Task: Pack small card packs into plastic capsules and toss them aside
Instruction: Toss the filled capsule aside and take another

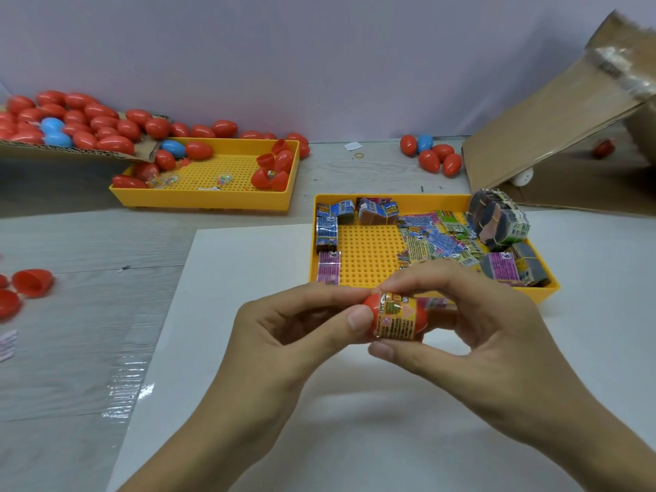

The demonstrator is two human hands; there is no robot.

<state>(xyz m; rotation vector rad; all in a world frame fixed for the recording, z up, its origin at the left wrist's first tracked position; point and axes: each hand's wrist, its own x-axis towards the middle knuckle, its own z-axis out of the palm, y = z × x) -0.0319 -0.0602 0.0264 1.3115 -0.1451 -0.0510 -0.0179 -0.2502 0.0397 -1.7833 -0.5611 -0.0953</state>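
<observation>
Both hands meet over the white sheet, just in front of the card tray. My left hand [298, 324] pinches one red capsule half [371, 307] by thumb and forefinger. My right hand [472, 314] grips the other red capsule half [422, 319]. A rolled card pack [395, 319], orange and yellow with small print, sits between the two halves and shows in the gap. Behind the hands a yellow pegged tray [369, 250] holds several more card packs [436, 239], loose and in banded bundles.
A second yellow tray [206, 200] at back left holds red capsules and halves. A cardboard flap [71, 150] carries a heap of red and blue capsules. Several capsules [431, 154] lie by a tilted cardboard box [553, 129] at right. Open red halves [32, 282] rest at far left.
</observation>
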